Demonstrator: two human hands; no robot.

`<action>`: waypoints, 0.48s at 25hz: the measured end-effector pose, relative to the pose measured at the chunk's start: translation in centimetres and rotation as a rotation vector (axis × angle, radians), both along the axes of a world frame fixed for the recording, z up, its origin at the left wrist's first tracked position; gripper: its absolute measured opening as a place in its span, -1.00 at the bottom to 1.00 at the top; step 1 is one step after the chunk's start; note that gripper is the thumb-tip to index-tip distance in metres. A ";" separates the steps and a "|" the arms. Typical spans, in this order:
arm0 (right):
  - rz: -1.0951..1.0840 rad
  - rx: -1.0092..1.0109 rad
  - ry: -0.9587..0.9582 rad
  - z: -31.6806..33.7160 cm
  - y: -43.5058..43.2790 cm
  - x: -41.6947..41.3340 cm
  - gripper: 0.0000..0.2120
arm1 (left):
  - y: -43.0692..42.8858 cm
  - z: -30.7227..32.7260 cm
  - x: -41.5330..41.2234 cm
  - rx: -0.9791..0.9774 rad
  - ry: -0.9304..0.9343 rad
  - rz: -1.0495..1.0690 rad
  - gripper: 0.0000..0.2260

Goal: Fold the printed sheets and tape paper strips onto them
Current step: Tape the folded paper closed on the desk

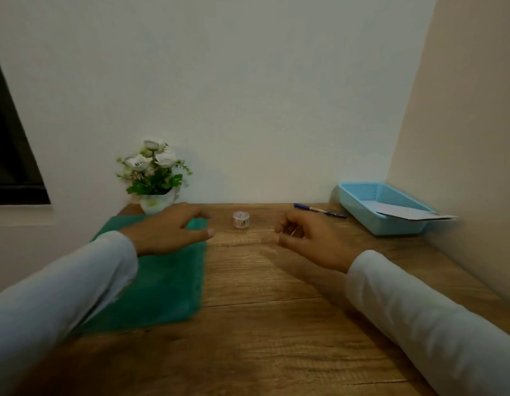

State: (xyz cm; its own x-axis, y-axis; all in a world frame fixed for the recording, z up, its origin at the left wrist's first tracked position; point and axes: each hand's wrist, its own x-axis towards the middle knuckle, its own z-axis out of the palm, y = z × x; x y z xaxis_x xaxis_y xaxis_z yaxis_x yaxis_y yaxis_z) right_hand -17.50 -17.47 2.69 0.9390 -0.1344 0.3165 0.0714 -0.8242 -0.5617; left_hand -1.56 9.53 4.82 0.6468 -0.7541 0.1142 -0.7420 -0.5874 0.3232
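At centre frame, your hands hover empty: nothing folded yet.
Left hand (173, 227) spread, right hand (305, 238) loosely curled; tape roll (241, 219) between them. Reach right for the sheet (411, 212) in the blue tray (359, 207).

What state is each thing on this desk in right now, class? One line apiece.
Small clear tape roll: on its side, untouched.
Blue pen: lying flat, capped.
Light blue plastic tray: holds paper.
Grey paper sheet: overhangs the tray's rim.
Left hand: open, empty.
Right hand: loosely curled, apparently empty.
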 end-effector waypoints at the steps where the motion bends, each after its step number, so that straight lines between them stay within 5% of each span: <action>1: 0.045 -0.052 0.051 -0.4 1.1 0.7 -0.86 | 1.4 -0.7 0.5 0.081 -0.014 0.049 -0.31; 6: 0.171 -0.251 0.264 -1.6 5.4 3.0 -0.45 | 4.1 -3.9 0.9 0.358 0.031 0.107 0.29; 8: 0.202 -0.346 0.282 -1.7 6.1 3.5 -0.36 | 3.8 -4.5 0.5 0.363 0.019 0.077 0.28; 12: 0.240 -0.494 0.304 -2.4 7.2 3.8 -0.37 | 3.4 -4.4 -0.6 0.381 0.021 0.055 -0.07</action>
State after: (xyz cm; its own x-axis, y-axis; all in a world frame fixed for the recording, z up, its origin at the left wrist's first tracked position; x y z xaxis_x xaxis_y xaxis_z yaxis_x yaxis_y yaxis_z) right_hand -13.75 -10.28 0.33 0.9827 0.1851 0.0019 0.1835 -0.9726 -0.1431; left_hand -2.20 12.91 0.45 0.6870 -0.7036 -0.1815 -0.7011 -0.7075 0.0888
